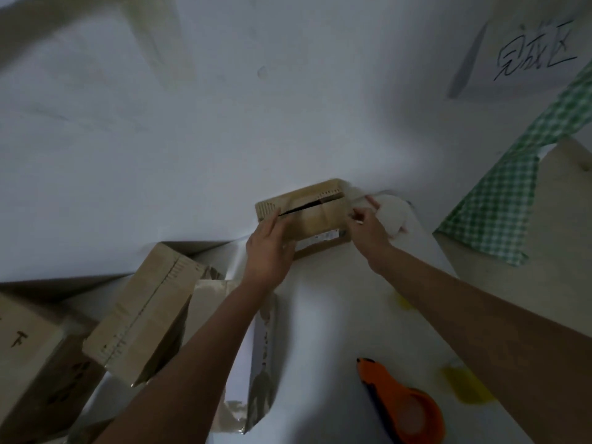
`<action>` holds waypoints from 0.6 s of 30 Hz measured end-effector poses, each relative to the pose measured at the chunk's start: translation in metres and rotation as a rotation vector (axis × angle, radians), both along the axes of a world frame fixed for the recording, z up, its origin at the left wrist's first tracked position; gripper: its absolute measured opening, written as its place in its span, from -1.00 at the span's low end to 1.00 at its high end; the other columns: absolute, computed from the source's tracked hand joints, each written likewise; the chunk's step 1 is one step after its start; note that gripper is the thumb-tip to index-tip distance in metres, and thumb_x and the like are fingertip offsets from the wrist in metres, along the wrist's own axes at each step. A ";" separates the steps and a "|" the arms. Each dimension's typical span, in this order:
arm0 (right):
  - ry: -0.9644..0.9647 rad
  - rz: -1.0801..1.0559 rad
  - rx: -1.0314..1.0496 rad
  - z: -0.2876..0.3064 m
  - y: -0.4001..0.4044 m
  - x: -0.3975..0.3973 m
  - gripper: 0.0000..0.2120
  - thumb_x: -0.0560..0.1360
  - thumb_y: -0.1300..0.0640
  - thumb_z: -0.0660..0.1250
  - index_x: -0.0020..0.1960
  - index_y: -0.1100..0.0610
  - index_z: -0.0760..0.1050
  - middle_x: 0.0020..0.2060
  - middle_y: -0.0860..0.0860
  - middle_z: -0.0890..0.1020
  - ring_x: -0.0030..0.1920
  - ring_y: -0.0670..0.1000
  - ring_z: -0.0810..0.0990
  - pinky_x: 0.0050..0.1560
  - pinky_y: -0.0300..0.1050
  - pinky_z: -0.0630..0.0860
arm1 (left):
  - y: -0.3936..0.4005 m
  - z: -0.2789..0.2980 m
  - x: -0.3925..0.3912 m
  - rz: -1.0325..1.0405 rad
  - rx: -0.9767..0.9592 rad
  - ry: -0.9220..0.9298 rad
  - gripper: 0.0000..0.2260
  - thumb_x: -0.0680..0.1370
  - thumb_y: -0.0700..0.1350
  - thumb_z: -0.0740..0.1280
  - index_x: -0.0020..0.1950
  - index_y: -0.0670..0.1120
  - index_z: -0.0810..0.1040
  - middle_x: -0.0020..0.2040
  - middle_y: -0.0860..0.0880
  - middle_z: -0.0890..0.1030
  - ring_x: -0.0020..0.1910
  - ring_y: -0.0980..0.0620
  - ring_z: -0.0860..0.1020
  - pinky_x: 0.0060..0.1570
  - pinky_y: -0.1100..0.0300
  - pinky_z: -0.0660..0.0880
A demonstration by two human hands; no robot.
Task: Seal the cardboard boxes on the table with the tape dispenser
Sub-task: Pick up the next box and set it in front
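Faintly, handwritten "完成区" (535, 49) marks the white table (224, 139).

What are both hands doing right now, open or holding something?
Left hand: open, fingers laid flat on the small cardboard box.
Right hand: fingers curled at the box's right end, pinching something pale; too blurred to name.

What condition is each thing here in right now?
Small box: top flaps closed, dark gap along the seam.
Left hand: rests flat on the box.
Right hand: pinches something at the box's right end.
Orange tape dispenser: lying on the table, unheld.
Other boxes: piled left.
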State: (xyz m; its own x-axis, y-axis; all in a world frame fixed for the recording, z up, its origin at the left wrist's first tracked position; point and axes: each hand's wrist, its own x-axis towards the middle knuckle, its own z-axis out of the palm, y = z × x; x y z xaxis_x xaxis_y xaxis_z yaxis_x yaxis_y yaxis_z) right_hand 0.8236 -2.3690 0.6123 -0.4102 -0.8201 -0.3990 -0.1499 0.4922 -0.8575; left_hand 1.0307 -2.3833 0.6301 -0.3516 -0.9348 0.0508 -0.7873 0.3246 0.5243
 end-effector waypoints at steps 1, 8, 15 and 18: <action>-0.002 -0.003 -0.006 -0.003 0.007 0.005 -0.66 0.61 0.08 0.22 0.35 0.15 0.36 0.13 0.03 0.51 -0.01 -0.03 0.47 -0.10 -0.17 0.41 | -0.004 -0.002 -0.003 -0.020 0.029 -0.056 -0.46 0.54 -0.13 0.39 0.51 -0.01 0.35 0.58 -0.06 0.22 0.52 -0.14 0.23 0.44 -0.09 0.19; 0.014 -0.017 0.006 -0.017 0.072 0.024 -0.72 0.62 0.09 0.21 0.31 0.13 0.41 0.17 0.02 0.53 0.12 -0.02 0.49 0.12 -0.12 0.44 | -0.029 -0.006 -0.019 -0.247 0.195 -0.453 -0.14 0.53 0.13 0.38 0.60 0.19 -0.17 0.61 0.10 -0.25 0.58 -0.18 -0.21 0.46 -0.29 -0.19; 0.015 -0.136 0.028 -0.027 0.128 0.008 -0.73 0.64 0.12 0.18 0.31 0.16 0.42 0.17 0.06 0.52 0.05 0.00 0.49 0.02 -0.07 0.47 | -0.013 -0.020 -0.022 -0.263 0.201 -0.508 -0.32 0.59 0.25 0.20 0.58 0.26 -0.14 0.61 0.14 -0.21 0.57 -0.27 -0.17 0.43 -0.36 -0.10; 0.048 -0.120 0.012 -0.032 0.160 0.013 -0.76 0.64 0.12 0.19 0.28 0.11 0.43 0.11 -0.02 0.52 0.07 -0.03 0.50 -0.05 -0.19 0.43 | 0.012 -0.020 -0.028 -0.321 0.134 -0.538 -0.33 0.58 0.29 0.15 0.58 0.27 -0.14 0.62 0.11 -0.17 0.57 -0.28 -0.12 0.45 -0.35 -0.04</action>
